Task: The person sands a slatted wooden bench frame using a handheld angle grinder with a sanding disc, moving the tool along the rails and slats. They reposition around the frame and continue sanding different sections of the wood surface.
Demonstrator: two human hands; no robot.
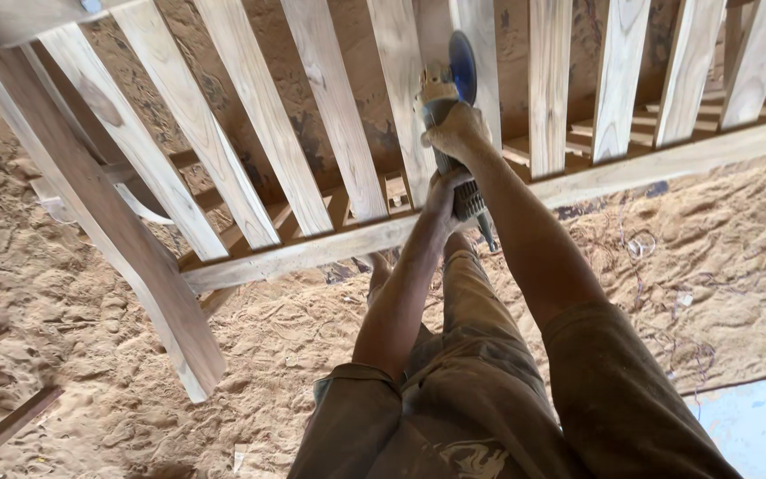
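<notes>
Both hands, right hand (456,131) far, left hand (445,193) near, clench the angle grinder (450,133), its long axis running near-to-far, disc (463,66) between two slats (401,106) with narrow gaps either side

One grinder (450,133), about ten slats (334,106) (some cropped).

Your right hand (457,133) grips the grinder (450,133) near its head, with your left hand (443,197) just behind it on the tail of the body; the disc (463,66) lies against a slat (480,62) of the bench frame (312,253); slats stand in a row to left and right; the lower rail (578,186) runs crosswise beneath your hands; the bench leg (126,257) stands far left on the sawdust floor (64,310); your knees are nearest you.
</notes>
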